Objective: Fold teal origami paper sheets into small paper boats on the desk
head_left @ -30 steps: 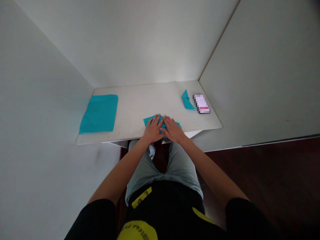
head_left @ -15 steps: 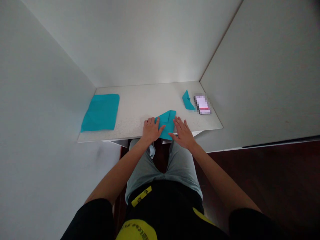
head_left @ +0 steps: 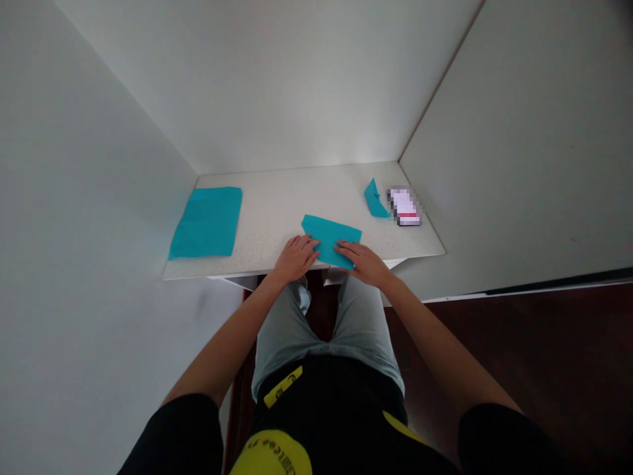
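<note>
Now the folded teal paper [head_left: 330, 234] lies long axis crosswise, under the flat, ungripping fingers [head_left: 346, 249] of the right hand [head_left: 361, 262], with the open left hand [head_left: 295, 258] just beside its end.

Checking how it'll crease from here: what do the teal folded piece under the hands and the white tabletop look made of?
The folded teal rectangular sheet looks like matte paper, probably origami paper: its edges are crisp and straight, with no sheen. The white speckled tabletop looks like smooth, low-sheen laminate or engineered stone; the fine speckle can't settle which.
</note>
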Demonstrator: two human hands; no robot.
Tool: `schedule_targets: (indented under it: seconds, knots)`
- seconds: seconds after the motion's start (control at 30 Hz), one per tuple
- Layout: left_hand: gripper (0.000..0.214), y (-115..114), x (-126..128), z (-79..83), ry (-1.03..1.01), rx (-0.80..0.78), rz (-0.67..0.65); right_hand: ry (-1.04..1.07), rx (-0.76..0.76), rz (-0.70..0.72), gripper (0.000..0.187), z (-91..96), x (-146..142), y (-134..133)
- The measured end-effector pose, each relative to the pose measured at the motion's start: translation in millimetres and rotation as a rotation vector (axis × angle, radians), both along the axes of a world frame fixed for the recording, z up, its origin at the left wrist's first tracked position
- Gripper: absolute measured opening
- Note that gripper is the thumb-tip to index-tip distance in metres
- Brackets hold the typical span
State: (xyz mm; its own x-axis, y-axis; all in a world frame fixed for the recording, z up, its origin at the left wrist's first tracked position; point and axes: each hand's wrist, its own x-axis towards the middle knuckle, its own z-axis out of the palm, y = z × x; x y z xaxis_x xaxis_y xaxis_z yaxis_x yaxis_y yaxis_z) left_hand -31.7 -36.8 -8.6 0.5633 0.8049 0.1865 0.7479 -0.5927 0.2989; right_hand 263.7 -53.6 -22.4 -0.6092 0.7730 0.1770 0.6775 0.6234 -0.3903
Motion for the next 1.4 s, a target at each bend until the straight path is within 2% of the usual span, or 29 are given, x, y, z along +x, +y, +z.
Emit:
schedule_targets:
  seconds: [0.1,0.17,0.27,0.4,0.57,0.67,0.73,0.87,0.97,1.23,1.4]
  knots:
    - [0.049,0,7,-0.4,0.009,0.015,0.074,0.104,-0.038,0.099,0.044,4.0,10,10]
    - [0.046,-1,10,-1.0,0.005,0.033,0.107,0.171,-0.051,0.089,0.031,6.5,10,18]
    - [0.045,-2,11,-2.8,-0.003,0.053,0.108,0.166,-0.051,-0.058,0.027,6.6,-2,31]
    - [0.045,-1,10,-4.1,0.005,0.037,0.095,0.039,-0.032,-0.293,0.03,1.2,-23,49]
    - [0.048,-1,11,-2.8,0.0,0.028,0.106,-0.038,-0.002,-0.395,0.028,3.1,-39,59]
    - [0.051,-2,13,-3.1,-0.017,0.036,0.133,-0.041,0.052,-0.45,0.037,8.3,-46,47]
    - [0.05,-3,15,-3.5,-0.032,0.035,0.153,-0.039,0.107,-0.435,0.045,9.5,-51,30]
    - [0.048,-4,16,-2.6,-0.029,0.035,0.156,-0.079,0.157,-0.211,0.058,2.1,-56,-15]
    - [0.048,-4,16,-1.2,-0.016,0.027,0.145,-0.113,0.131,-0.169,0.064,-6.3,-50,-33]
    - [0.05,-3,15,-0.9,-0.011,0.002,0.148,-0.162,0.12,-0.304,0.067,-8.6,0,-9]
    - [0.048,-1,13,-2.5,0.002,0.008,0.148,-0.174,0.145,-0.305,0.07,-5.1,5,-20]
